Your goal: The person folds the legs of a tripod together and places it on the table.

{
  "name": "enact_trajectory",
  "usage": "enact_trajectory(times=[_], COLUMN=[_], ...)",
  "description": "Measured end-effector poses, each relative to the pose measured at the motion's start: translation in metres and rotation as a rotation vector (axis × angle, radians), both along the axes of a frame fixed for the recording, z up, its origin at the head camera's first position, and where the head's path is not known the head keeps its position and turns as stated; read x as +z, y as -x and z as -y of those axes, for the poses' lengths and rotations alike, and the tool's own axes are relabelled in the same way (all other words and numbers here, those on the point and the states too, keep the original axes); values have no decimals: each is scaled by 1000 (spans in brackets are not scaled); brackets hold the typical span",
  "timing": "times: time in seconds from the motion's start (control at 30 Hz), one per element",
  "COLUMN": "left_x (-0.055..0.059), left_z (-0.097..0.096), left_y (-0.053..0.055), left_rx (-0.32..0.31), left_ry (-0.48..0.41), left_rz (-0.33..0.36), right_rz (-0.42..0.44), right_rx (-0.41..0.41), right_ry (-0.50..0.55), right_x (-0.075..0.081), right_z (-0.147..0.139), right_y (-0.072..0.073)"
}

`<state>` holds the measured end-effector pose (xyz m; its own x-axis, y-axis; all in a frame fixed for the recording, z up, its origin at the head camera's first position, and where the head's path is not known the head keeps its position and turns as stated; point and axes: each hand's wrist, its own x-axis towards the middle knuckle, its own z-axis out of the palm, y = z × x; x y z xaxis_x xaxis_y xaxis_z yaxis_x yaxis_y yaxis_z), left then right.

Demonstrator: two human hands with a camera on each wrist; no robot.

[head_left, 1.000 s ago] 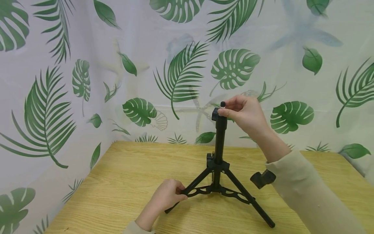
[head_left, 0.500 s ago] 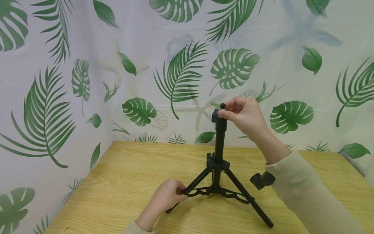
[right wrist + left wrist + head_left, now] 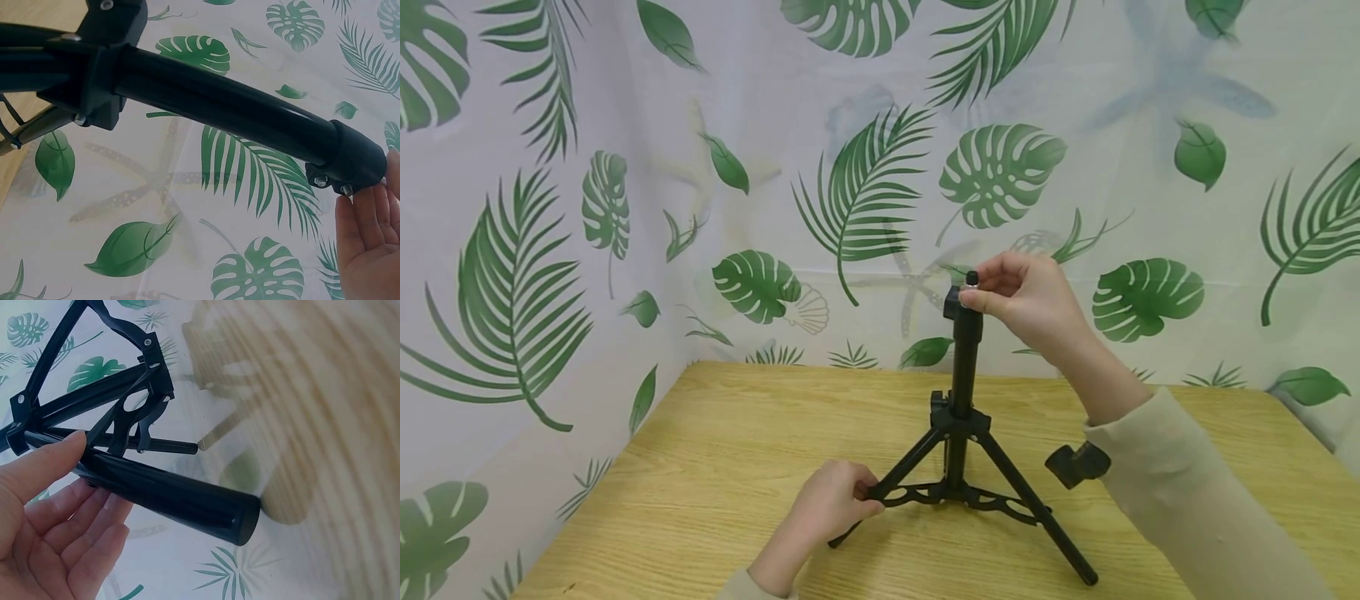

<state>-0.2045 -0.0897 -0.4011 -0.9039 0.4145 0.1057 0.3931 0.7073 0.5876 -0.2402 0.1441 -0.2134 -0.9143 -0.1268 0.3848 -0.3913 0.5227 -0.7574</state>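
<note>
A black tripod stand point(image 3: 964, 367) stands upright on the table with its legs spread. My left hand point(image 3: 833, 498) pinches the left leg point(image 3: 910, 461) between thumb and fingers, just above its lower end; in the left wrist view the leg's round foot end point(image 3: 240, 519) points towards the table. My right hand point(image 3: 1026, 292) holds the top of the centre column, thumb and fingers at the silver neck under a small black tip point(image 3: 972, 277). A black knob point(image 3: 951, 302) sits beside the top collar point(image 3: 356, 156). In the right wrist view only part of the right hand shows.
The wooden table point(image 3: 737, 433) meets a leaf-printed cloth backdrop point(image 3: 865, 208) behind and at the left. The right leg point(image 3: 1052, 533) reaches towards the table's front. A small black device point(image 3: 1077, 464) sits at my right sleeve's cuff.
The top of the tripod stand and my right hand have come down slightly. The foot ends of the left and right legs have drawn a little inward. My left hand keeps its grip.
</note>
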Motion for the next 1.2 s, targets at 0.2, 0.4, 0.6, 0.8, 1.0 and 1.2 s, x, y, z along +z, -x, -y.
enact_trajectory(times=[0.2, 0.4, 0.6, 0.8, 1.0, 1.2], left_x=[0, 1, 1, 2, 4, 3], left_z=[-1, -2, -3, -4, -6, -8], left_y=[0, -1, -2, -2, -4, -3], left_rx=[-1, -3, -13, -22, -33, -28], left_ry=[0, 14, 19, 15, 8, 2], left_rz=[-6, -23, -38, -55, -79, -81], right_rz=[6, 4, -4, -39, -61, -69], right_rx=[-7, -12, 11, 19, 17, 36], right_ry=[-3, -14, -26, -59, -71, -69], right_x=[-2, -4, -4, -6, -9, -11], right_z=[1, 2, 2, 0, 0, 0], right_y=[-3, -5, -7, -8, -8, -9])
